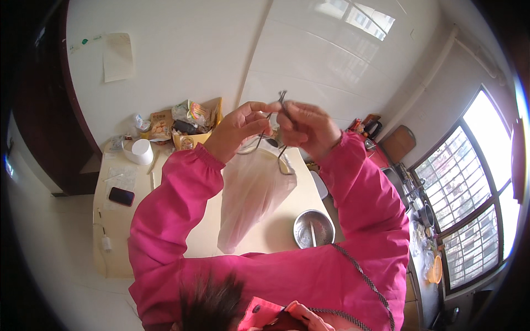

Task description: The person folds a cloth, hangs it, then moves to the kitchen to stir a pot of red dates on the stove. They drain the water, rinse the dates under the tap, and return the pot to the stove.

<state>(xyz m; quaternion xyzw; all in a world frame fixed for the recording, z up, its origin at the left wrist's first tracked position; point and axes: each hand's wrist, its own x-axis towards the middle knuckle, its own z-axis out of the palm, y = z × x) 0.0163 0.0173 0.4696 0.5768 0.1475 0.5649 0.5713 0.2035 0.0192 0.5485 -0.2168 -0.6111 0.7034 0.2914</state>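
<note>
Both hands raised above the table, close together. Left hand pinches the gathered mouth of a thin clear bag; right hand is closed on the same neck, fingers holding a dark wire tie that sticks up past the knuckles. The bag hangs free below the hands, tapering down, its tip just over the tabletop beside a steel bowl. Risk, as judged: the film looks thin, so a hard twist of the tie could tear the neck; a slack pinch could let the bag slip and drop near the bowl. Packages: an open yellow carton of crumpled snack packets stands at the far table edge by the wall; a white cup left of it; a black phone nearer; a pale paper sheet stuck high on the wall.
</note>
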